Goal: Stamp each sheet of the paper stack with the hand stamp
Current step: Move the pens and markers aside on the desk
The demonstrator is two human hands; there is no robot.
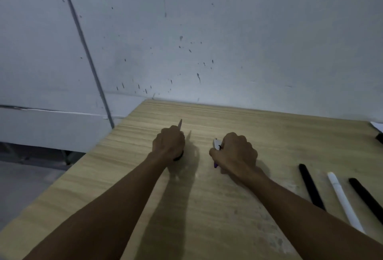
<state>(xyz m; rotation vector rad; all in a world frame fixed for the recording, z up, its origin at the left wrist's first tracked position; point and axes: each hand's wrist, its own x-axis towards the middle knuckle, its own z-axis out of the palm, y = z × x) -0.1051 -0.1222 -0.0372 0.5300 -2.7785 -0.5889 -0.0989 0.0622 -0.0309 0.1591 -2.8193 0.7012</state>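
On the light wood-grain table (pixel 145 177), the left hand (pixel 169 142) is curling round a small object with a dark round base (pixel 178 158) and a thin pale tip sticking up; what it is cannot be told. Just right of it, the right hand (pixel 235 153) is gripping a small white item with a purple end (pixel 217 146), possibly the stamp. Further right, two black sticks (pixel 310 185) are lying on either side of a white pen-like stick (pixel 342 197). A white paper corner (pixel 377 125) is showing at the far right edge.

Small white hand stamp (pixel 217 143), mostly hidden in fist, above table
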